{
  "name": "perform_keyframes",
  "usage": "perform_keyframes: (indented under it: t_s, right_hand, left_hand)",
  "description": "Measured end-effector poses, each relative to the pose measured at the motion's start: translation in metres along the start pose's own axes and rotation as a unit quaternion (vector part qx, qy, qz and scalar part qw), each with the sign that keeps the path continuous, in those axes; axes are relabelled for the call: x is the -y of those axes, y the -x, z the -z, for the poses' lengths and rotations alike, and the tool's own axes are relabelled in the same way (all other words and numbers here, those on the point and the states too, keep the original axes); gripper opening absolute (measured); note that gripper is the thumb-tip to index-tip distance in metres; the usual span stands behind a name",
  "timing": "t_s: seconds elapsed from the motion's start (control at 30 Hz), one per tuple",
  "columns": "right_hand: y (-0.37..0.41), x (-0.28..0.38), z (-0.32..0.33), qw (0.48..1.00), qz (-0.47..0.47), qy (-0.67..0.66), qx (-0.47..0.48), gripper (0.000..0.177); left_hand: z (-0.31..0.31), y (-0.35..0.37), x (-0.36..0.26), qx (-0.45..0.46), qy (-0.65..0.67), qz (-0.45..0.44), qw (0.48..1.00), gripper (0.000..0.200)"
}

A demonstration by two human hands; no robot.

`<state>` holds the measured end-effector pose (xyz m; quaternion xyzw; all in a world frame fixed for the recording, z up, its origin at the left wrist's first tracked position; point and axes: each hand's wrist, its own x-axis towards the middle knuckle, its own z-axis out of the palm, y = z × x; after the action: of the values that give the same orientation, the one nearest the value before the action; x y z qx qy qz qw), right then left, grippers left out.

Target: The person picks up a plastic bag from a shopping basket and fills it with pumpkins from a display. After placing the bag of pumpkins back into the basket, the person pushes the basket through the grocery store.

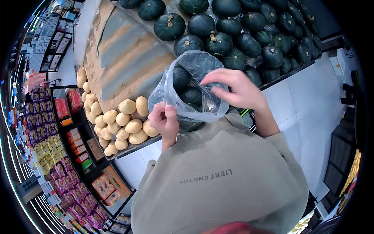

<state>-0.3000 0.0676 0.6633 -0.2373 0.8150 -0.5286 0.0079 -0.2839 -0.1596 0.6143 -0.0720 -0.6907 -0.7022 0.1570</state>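
Note:
A clear plastic bag (168, 91) hangs in front of my chest with its mouth spread wide. My left hand (165, 120) is closed on the near left part of its rim, fingers pinched together. Over the right side of the opening, my right hand (239, 90) has its fingers curved and thumb apart, holding nothing. Dark green squashes (191, 96) show within the bag's mouth, partly through the film; whether they lie in the bag or behind it, I cannot tell. More dark green squashes (219, 43) are piled just beyond the bag.
Potatoes (122, 119) sit along the stand's edge at left, beside a brown sheet (128, 54) of bare covering. Shelves with packaged snacks (62, 167) rise farther left. Pale floor tiles (288, 113) show at right, and black crates (339, 152) stand beyond them.

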Motion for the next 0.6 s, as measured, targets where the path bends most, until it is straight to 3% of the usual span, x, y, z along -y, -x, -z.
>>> perform_keyframes:
  t_s: [0.17,0.27,0.33,0.4,0.53,0.6]
  right_hand:
    - [-0.037,-0.041,-0.068,0.977,0.033,0.208,-0.037,0.041]
    - [-0.055,-0.043,-0.084,0.968,0.000,0.241,-0.072,0.043]
    - [-0.064,-0.040,-0.088,0.957,-0.030,0.280,-0.072,0.035]
    - [-0.070,-0.029,-0.087,0.917,-0.047,0.396,0.000,0.037]
    - [-0.071,-0.025,-0.094,0.892,-0.037,0.451,-0.010,0.040]
    - [-0.073,-0.018,-0.091,0.885,-0.085,0.453,0.069,0.044]
  left_hand:
    - [0.004,0.003,-0.002,0.010,-0.033,0.004,0.999,0.023]
    - [0.002,0.003,-0.001,0.005,-0.033,-0.008,0.999,0.024]
    - [0.000,0.003,-0.002,-0.004,-0.024,0.005,1.000,0.024]
    - [-0.001,0.002,-0.001,-0.001,-0.020,0.001,1.000,0.024]
    - [-0.001,-0.001,-0.005,0.009,-0.017,-0.005,1.000,0.025]
    - [-0.001,-0.005,-0.011,-0.012,-0.018,-0.070,0.997,0.025]
